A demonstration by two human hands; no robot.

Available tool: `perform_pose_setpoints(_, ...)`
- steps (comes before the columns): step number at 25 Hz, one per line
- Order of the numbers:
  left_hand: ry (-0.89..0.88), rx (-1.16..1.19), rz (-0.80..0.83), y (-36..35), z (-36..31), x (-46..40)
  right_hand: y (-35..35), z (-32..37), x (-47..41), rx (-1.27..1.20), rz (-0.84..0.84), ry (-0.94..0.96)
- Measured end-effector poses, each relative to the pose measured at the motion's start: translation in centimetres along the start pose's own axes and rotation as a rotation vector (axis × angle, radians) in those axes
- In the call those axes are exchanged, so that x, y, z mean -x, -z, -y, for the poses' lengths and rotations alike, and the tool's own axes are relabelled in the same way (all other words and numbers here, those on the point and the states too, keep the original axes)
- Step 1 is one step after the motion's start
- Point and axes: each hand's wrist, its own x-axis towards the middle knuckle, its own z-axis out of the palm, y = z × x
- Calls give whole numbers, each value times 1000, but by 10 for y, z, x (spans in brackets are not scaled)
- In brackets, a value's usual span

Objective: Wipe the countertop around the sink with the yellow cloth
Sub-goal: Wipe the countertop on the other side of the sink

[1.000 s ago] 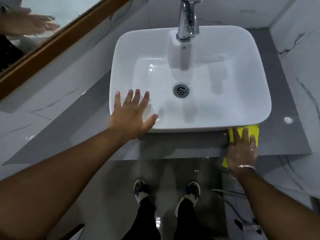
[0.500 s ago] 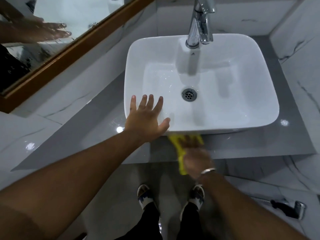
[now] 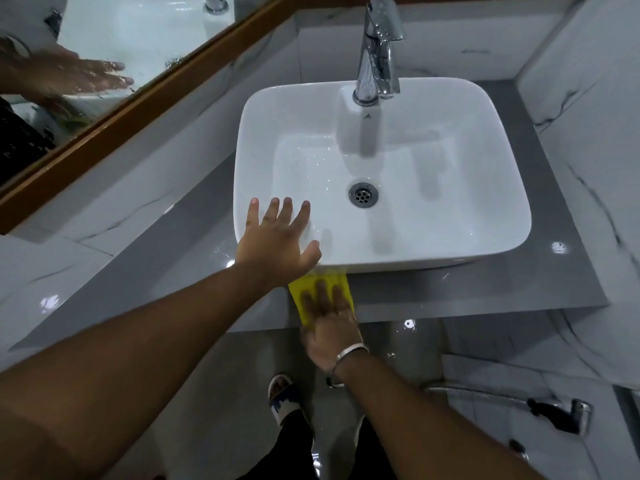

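A white rectangular sink [image 3: 485, 188] stands on a grey countertop [image 3: 467, 289]. My left hand [image 3: 277, 240] lies flat on the sink's front-left rim, fingers spread, holding nothing. The yellow cloth [image 3: 304, 296] lies on the countertop's front strip just below that corner. My right hand [image 3: 329, 323] presses flat on the cloth, fingers pointing toward the sink; a metal bracelet circles the wrist. Part of the cloth is hidden under my right hand.
A chrome faucet [image 3: 377, 50] rises at the sink's back. A wood-framed mirror [image 3: 145, 95] runs along the left wall. Marble walls enclose the counter at the back and right. A spray hose [image 3: 554, 410] hangs at the lower right. My feet [image 3: 284, 400] stand on the wet floor.
My right hand has slid the yellow cloth leftward along the counter's front strip, from under the sink's right corner to under its left corner. The left hand stayed on the rim.
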Motion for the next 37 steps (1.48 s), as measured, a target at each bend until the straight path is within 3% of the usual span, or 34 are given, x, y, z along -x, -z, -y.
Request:
perform_pose_setpoints(2, 3, 3, 17, 1, 0, 1, 16, -1, 14, -69, 2, 44)
perform_pose_setpoints(5, -1, 16, -22, 1, -1, 1, 69, -45, 55, -75, -449, 187)
perform_pose_setpoints(7, -12, 8, -38, 1, 0, 0, 112, -88, 52, 1, -647, 71)
perform_pose_setpoints(10, 2, -15, -12, -1, -1, 2, 155, -129, 16, 215, -484, -244)
perform_pose_setpoints(13, 22, -34, -29, 2, -2, 0, 149, -140, 1, 340, -350, -263)
perform_pose_setpoints(16, 66, 76, -260, 1, -11, 31, 146, -138, -1, 339, -336, -232)
perform_pose_setpoints(18, -174, 195, -394, -21, -40, 78, 149, -136, -1, 328, -327, -245)
perform_pose_setpoints(20, -315, 186, -280, -58, -66, 110, 148, -138, 2, 325, -315, -252)
perform_pose_setpoints(23, 24, 225, -35, -98, -82, 85, 148, -137, 0, 303, -269, -247)
perform_pose_setpoints(26, 55, 265, 102, -118, -81, 66, 146, -104, -19, 254, -216, -144)
perform_pose_setpoints(28, 146, 220, 9, -129, -45, 86, 138, -66, -37, 202, -216, -35)
perform_pose_setpoints(31, 501, 207, -64, -131, 44, 135, 124, -14, -54, 201, -215, 96)
perform_pose_setpoints(32, 531, 191, -93, -131, 63, 154, 121, -4, -56, 217, -220, 116)
perform_pose_setpoints(35, 242, 189, -4, -134, 57, 170, 117, 13, -63, 241, -229, 122)
perform_pose_setpoints(37, 4, 157, 5, -142, 62, 138, 112, 32, -73, 208, -220, 135)
